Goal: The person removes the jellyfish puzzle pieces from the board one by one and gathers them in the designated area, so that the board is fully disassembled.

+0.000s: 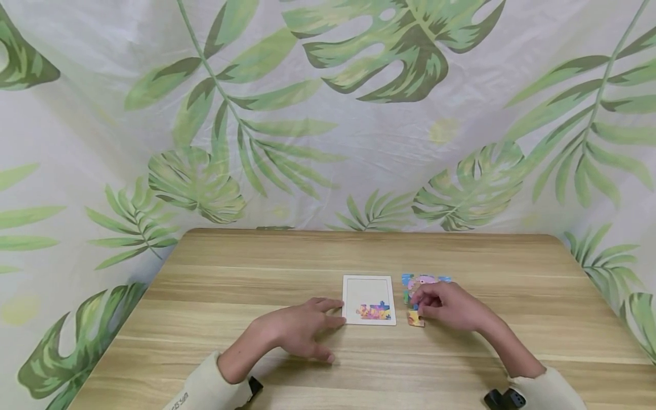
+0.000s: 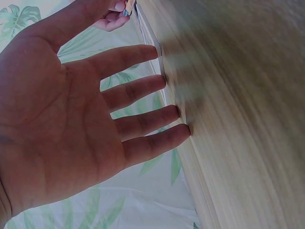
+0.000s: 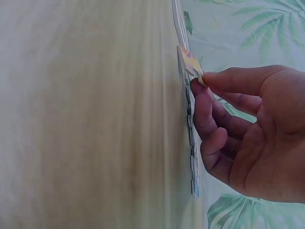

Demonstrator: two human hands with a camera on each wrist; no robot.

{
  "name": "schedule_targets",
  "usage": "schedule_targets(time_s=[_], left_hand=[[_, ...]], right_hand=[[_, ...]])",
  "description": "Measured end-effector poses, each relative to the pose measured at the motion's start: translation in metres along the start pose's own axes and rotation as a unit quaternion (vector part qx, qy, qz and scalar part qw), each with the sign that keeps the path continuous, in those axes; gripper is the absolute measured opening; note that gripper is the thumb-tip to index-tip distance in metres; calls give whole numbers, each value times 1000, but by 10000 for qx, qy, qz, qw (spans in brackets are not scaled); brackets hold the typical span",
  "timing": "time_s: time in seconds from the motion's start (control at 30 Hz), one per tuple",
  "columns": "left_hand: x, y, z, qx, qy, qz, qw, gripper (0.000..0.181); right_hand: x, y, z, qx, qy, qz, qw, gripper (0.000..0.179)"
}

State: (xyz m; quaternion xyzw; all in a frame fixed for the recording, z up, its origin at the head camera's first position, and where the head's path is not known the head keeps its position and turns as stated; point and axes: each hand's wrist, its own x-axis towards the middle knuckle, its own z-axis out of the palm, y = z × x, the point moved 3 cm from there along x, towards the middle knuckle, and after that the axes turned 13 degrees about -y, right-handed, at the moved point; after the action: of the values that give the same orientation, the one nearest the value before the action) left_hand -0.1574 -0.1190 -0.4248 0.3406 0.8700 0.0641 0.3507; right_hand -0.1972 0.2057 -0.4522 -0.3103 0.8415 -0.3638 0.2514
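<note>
A white puzzle tray lies on the table, with a few joined pink, yellow and blue pieces in its lower right part. My left hand is spread at the tray's left side, fingertips right at its edge; in the left wrist view its fingers are straight. Between thumb and index finger, my right hand pinches a yellow puzzle piece, tilted in the right wrist view. Other colourful puzzle pieces lie right of the tray, partly hidden under the right hand.
The wood-grain table extends around the tray on all sides. Behind it hangs a pale cloth printed with green leaves. Dark wrist devices sit at the sleeve cuffs.
</note>
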Motion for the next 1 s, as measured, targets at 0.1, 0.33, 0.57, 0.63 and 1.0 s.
schedule_targets(time_s=[0.1,0.33,0.57,0.63,1.0], left_hand=[[0,0,0,43,19,13,10000,71],[1,0,0,49,12,10,10000,71],[1,0,-1,57,8,33,10000,71],[1,0,-1,76,15,35,10000,71],[1,1,0,60,31,45,10000,70]], right_hand=[[0,-1,1,-43,-1,21,10000,9],[4,-4,2,-231,55,18,9997,7],[5,-5,3,-492,110,47,9987,14],[6,-5,3,-527,96,85,9985,17],[6,-4,4,-564,108,210,9981,20]])
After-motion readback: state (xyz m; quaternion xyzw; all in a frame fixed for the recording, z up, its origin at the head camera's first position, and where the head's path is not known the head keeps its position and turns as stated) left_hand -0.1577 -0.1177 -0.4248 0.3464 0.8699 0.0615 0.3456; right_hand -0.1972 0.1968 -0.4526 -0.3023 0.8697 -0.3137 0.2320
